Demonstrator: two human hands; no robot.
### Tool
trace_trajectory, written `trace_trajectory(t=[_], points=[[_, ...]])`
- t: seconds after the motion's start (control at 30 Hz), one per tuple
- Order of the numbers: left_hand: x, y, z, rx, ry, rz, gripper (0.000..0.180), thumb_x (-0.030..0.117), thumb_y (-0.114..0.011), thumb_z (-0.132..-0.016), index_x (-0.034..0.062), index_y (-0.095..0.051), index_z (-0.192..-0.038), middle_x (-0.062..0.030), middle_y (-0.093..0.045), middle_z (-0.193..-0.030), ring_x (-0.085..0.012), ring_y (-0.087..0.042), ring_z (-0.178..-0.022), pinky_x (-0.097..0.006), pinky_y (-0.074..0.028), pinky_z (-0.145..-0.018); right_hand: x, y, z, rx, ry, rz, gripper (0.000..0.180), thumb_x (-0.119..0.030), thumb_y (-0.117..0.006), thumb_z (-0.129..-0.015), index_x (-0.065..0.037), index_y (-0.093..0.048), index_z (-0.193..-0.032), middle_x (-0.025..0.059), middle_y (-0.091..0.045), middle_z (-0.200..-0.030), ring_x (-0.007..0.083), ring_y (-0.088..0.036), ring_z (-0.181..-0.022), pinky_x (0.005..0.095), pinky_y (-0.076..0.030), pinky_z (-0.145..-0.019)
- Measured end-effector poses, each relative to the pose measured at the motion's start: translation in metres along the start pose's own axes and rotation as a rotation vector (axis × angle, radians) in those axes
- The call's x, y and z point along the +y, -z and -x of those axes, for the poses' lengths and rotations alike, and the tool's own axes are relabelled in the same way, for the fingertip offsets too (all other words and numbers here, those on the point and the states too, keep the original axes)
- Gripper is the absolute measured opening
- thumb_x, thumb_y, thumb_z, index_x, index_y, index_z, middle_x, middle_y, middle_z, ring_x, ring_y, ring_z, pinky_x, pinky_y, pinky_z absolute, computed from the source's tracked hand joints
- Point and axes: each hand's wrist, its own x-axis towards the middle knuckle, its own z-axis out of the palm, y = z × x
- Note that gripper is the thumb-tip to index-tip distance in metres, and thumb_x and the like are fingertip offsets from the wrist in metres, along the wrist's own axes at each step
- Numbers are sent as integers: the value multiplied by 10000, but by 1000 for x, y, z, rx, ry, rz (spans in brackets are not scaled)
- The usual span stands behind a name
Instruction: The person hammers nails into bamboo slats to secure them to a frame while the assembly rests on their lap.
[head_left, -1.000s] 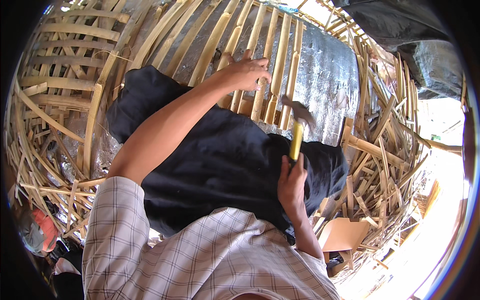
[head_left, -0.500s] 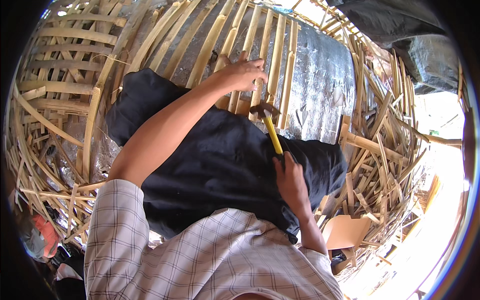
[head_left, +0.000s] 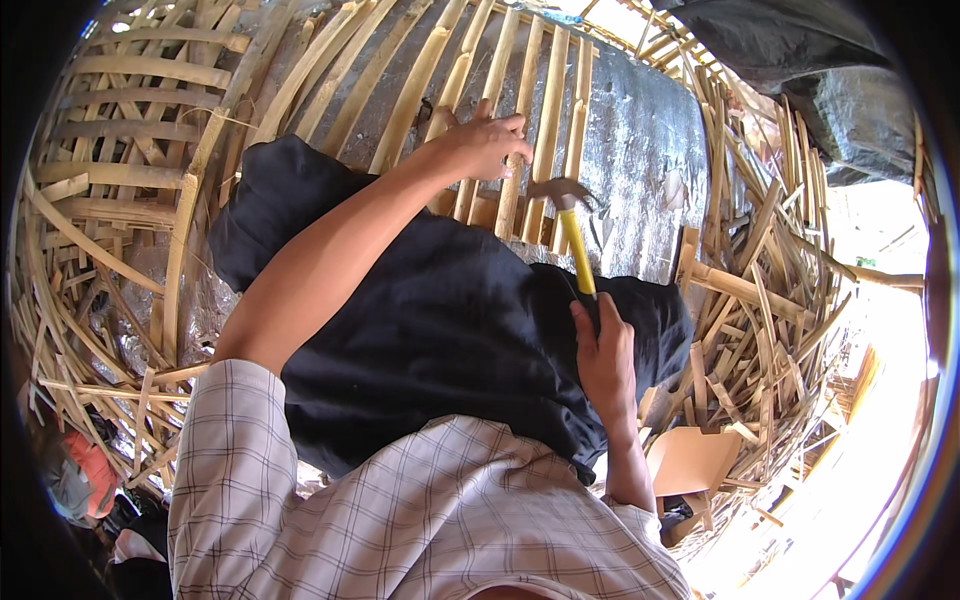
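My right hand is wrapped round the black grip of a claw hammer with a yellow handle. Its rusty head is raised above the lower ends of the bamboo slats, apart from my left hand. That left hand reaches across the slatted bamboo frame, its fingers curled over one slat and the thumb below them. Whether a nail sits between those fingertips is too small to tell. Black cloth covers my lap, right up to the near end of the frame.
Silvery sheeting lies beneath and beside the slats. A woven bamboo panel stands at the left. Split bamboo scraps pile up on the right, near a brown cardboard piece. Dark plastic sheeting hangs at the upper right.
My right hand and the hammer have shifted to the right, and the hammer head has moved away from my left hand. My left hand stays nearly in place on the slats.
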Motion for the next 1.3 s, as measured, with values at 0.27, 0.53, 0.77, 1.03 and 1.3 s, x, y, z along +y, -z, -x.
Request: trace_trajectory(t=[0.27,0.53,0.77,1.03,1.3], points=[[-2,-5,-10,6,-24,-18,391,263,-806,-882,359,-715,-1249,102,-531,-1330,-281,-424,-1296,-739,-360,-985,16,-25,16,-172,-79,101,360,-229,-647,-1033,35,-552,-1259,307,-649,-863,512,-605,-744,569,-472,-675],[4,3,-8,-26,26,-10,382,251,-813,-877,353,-719,-1233,96,-533,-1330,-275,-422,-1294,-750,-315,-1050,3,-19,9,49,-172,-216,239,-120,-604,-1044,53,-500,-1172,295,-639,-784,521,-620,-748,555,-462,-620],[-6,-6,-10,16,-42,2,390,203,-814,-861,326,-727,-1220,72,-553,-1305,-321,-438,-1251,-675,-400,-1050,-1,-3,-3,-84,14,41,323,-179,-658,-1024,53,-532,-1210,300,-603,-747,500,-594,-729,582,-430,-626],[-16,-19,-22,93,-156,-15,391,198,-823,-846,306,-738,-1212,53,-571,-1301,-328,-458,-1217,-515,-435,-1028,14,-25,12,-263,-189,82,345,-239,-634,-1042,9,-547,-1265,329,-646,-939,522,-610,-905,598,-480,-758],[-6,-16,-20,69,-102,5,395,212,-829,-838,292,-742,-1215,61,-573,-1304,-332,-446,-1230,-502,-429,-1079,12,-40,11,146,43,-12,257,-159,-635,-1036,17,-516,-1181,302,-629,-739,515,-621,-678,590,-437,-574]])
